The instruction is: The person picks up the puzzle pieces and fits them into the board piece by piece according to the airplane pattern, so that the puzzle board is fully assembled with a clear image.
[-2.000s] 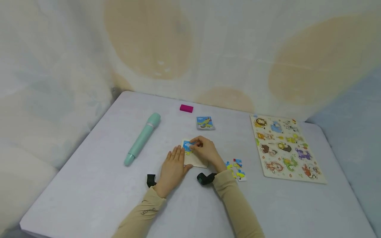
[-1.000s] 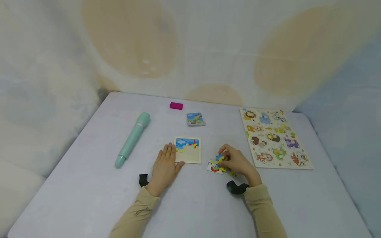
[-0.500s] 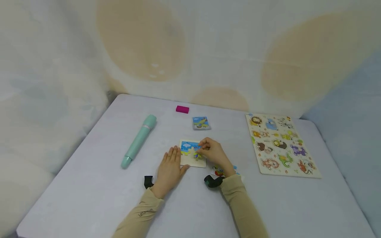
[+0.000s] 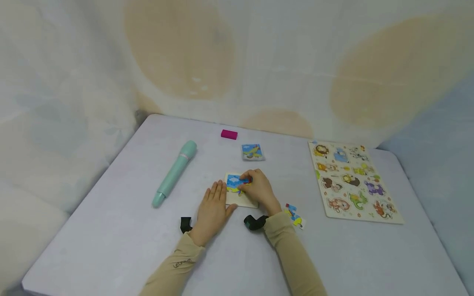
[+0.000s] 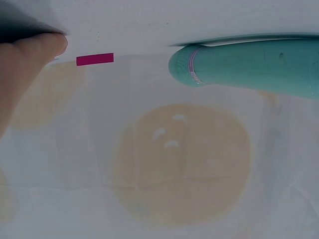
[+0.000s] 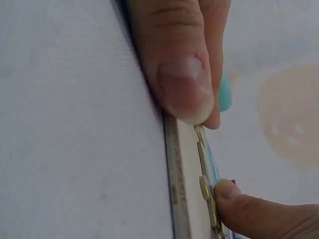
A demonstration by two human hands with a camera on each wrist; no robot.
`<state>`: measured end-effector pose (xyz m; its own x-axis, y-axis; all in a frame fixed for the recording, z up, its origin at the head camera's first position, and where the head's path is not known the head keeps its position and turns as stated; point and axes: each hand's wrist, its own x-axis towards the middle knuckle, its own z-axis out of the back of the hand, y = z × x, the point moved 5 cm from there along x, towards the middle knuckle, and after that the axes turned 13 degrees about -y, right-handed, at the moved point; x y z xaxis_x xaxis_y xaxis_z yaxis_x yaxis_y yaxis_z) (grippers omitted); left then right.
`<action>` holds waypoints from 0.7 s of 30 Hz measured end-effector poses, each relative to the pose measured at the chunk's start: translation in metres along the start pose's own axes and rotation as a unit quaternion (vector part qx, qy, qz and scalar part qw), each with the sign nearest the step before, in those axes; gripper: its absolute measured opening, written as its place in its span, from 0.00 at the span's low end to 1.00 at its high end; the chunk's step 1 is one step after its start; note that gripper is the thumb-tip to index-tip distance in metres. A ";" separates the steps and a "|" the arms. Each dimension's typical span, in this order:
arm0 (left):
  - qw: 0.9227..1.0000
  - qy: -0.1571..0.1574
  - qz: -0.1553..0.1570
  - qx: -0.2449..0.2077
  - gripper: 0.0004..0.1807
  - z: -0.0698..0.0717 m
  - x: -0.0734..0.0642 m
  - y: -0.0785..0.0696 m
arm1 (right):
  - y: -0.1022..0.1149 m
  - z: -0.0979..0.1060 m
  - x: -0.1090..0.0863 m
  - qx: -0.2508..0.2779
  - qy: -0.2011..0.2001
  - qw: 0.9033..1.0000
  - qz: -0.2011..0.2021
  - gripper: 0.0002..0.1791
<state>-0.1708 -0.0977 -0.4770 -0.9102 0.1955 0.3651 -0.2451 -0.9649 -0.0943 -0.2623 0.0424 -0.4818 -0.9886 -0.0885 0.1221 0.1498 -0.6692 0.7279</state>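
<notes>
A small wooden jigsaw board [image 4: 240, 200], its upper part filled with blue and yellow pieces, lies mid-table. My left hand [image 4: 212, 211] is flat, fingers straight along the board's left edge; in the right wrist view its thumb [image 6: 174, 55] is against the board's near corner. Above the board, my right hand [image 4: 259, 191] pinches a puzzle piece [image 6: 213, 201] with curled fingers, low against the pieces; the fingers hide most of it. Several loose puzzle pieces [image 4: 297, 221] lie right of the board, beside the right sleeve.
Behind the board sits a packet with an airplane picture [image 4: 252, 152], and a magenta block [image 4: 229, 134] is farther back. A mint-green stick-shaped case [image 4: 174, 174] lies left. On the right is a large animal puzzle board [image 4: 352, 183]. Black wrist mounts [image 4: 255, 222] stick out by both wrists.
My right hand went from the board to the loose pieces and came back with a piece, now low over the board's pieces. My left hand has stayed in place at the board's edge.
</notes>
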 end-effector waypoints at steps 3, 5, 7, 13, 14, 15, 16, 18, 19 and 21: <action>1.000 0.003 0.000 0.000 0.42 0.001 0.001 0.000 | -0.004 0.002 0.000 0.029 0.016 0.999 -0.005 0.16; 1.000 0.007 0.002 -0.001 0.42 0.000 0.001 0.000 | -0.010 0.006 0.000 0.062 0.036 0.997 -0.012 0.17; 1.000 0.010 0.005 -0.004 0.42 -0.002 0.002 0.001 | -0.019 0.012 0.000 0.090 0.054 0.994 -0.020 0.18; 1.000 0.021 0.011 -0.018 0.42 -0.007 0.005 0.001 | -0.054 0.047 -0.001 0.128 0.071 0.987 -0.069 0.21; 1.000 0.021 0.011 -0.019 0.42 -0.008 0.006 0.001 | -0.061 0.053 -0.003 0.126 0.072 0.986 -0.077 0.21; 1.000 0.022 0.010 -0.019 0.42 -0.009 0.006 0.001 | -0.067 0.059 -0.006 0.123 0.071 0.986 -0.085 0.21; 1.000 0.021 0.010 -0.020 0.42 -0.010 0.006 0.000 | -0.072 0.065 -0.011 0.120 0.071 0.986 -0.093 0.21; 0.999 0.020 0.009 -0.023 0.42 -0.011 0.006 -0.001 | -0.083 0.077 -0.021 0.113 0.065 0.986 -0.103 0.21; 0.999 0.020 0.008 -0.023 0.42 -0.011 0.006 -0.001 | -0.087 0.083 -0.028 0.108 0.060 0.987 -0.106 0.21; 1.000 0.020 0.006 -0.023 0.42 -0.011 0.005 -0.001 | -0.096 0.093 -0.041 0.099 0.046 0.988 -0.112 0.22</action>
<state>-0.1790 -0.0936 -0.4847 -0.9252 0.1922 0.3273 -0.2489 -0.9582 -0.1408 -0.2349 0.1787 -0.4944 -0.9933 -0.0270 -0.1121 -0.0815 -0.5226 0.8487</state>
